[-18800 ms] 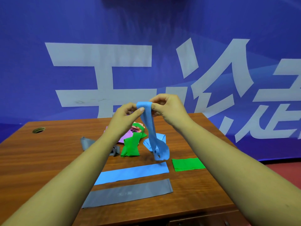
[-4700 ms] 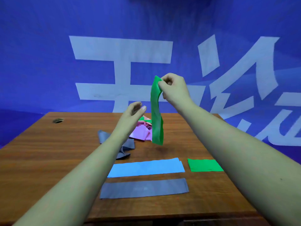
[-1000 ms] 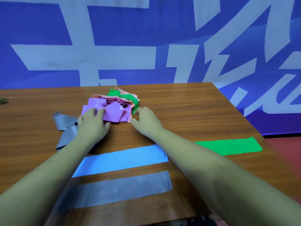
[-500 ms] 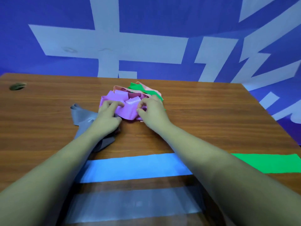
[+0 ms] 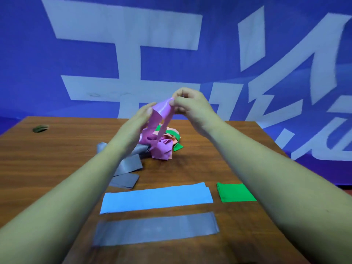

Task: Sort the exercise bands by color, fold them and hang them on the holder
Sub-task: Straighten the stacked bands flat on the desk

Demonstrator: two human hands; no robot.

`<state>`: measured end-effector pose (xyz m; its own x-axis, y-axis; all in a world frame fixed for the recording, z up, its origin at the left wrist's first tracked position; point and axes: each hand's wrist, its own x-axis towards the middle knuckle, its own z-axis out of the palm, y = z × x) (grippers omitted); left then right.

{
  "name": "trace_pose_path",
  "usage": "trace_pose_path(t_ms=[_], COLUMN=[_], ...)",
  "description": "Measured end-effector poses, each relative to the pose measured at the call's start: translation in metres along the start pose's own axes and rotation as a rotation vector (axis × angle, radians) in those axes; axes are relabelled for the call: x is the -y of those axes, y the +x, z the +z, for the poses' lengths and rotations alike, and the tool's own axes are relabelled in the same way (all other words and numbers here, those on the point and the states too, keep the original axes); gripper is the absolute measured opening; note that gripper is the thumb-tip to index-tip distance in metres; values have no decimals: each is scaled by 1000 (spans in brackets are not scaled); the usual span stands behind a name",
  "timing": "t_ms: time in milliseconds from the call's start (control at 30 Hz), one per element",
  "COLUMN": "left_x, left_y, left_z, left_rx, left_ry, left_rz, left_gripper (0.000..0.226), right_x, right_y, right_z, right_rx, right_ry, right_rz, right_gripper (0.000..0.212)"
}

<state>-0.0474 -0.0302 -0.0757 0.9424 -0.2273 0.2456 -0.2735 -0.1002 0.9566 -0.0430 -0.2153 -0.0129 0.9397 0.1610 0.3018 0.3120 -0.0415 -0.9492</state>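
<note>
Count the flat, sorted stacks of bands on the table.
3: grey strip at the front, blue strip behind it, green folded stack right of the blue, partly behind the forearm. Extra layers may be hidden.

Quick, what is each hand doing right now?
Left hand: touches the purple band; a grip cannot be told.
Right hand: closed, pinching the purple band's top.

The brown rectangular table (image 5: 57,159) shows wood grain under a soft sheen. Nearest its front edge, the long flat grey band (image 5: 156,230) looks rubbery and glossy; the flat light-blue band (image 5: 156,198), farther from that edge, is matt and smooth. Above the table, the lilac stretchy band (image 5: 162,111) gleams faintly.
</note>
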Motion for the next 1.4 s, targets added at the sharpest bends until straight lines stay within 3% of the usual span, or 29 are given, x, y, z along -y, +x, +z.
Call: trace_pose_path(t_ms=[267,500,633,800,900,967,1067,1133,1233,1333,1400], left_x=[-40,-67,-71,-54,-48,-49,-55,-64,-69,-68,-65], left_y=[-26,-34,-34,-41,-43,-44,-49,-53,-57,-59,-61], left_z=[45,81,90,94,92,94,99,107,120,124,122], left_rx=[40,-8,24,86,-2,-72,-213,-109,138,199,239], left_ry=[135,-46,-8,130,47,111,371,342,227,-98,-113], left_rz=[36,-6,-24,-44,-80,-18,234,288,177,83,104], left_gripper=[14,17,24,17,18,21,10,11,28,52,40], right_x=[62,83,80,81,78,76,76,79,86,93,93], right_y=[-27,-42,-52,-64,-70,-72,-74,-73,-70,-68,-69], right_z=[-32,-61,-77,-88,-89,-89,-83,-76,-67,-68,-74], right_rx=[-142,-325,-376,-389,-394,-400,-379,-370,-413,-459,-486], right_ry=[22,-91,-65,-41,-54,-44,-5,18,4,2,-26], right_rz=[-65,-46,11,28,51,79,112,104,82,95,105], right_gripper=[18,16,12,10,12,14,10,11,15,17,14])
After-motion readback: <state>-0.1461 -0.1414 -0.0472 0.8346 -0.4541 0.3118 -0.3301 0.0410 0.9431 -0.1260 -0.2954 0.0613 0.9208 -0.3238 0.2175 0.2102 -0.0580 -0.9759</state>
